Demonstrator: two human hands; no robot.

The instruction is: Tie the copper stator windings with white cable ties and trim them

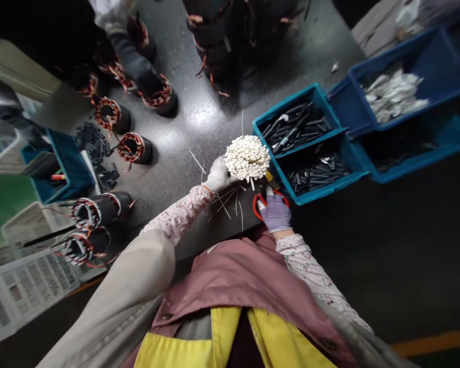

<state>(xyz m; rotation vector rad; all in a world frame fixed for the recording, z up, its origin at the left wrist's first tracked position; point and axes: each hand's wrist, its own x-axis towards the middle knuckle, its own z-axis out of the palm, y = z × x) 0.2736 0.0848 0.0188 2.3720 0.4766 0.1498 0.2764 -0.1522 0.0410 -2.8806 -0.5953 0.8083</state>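
Note:
My left hand [218, 175], in a white glove, is closed around a thick bundle of thin white tubes [247, 157], whose cut ends face up toward me. My right hand [276, 212], in a purple glove with pale fingertips, is closed at the red-handled scissors [256, 206] near the table's front edge. Part of the scissors lies hidden behind the fingers and beside the blue bin. Several loose white strands [224, 204] lie on the table below and left of the bundle.
A two-part blue bin [319, 190] of short black tubes stands right of my hands. Beyond it, another blue bin [440, 97] holds white pieces. Wire-wound stator cores [132, 148] and a pile of black tubes [94, 145] are at left. A co-worker's dark sleeve [132, 61] reaches among the cores.

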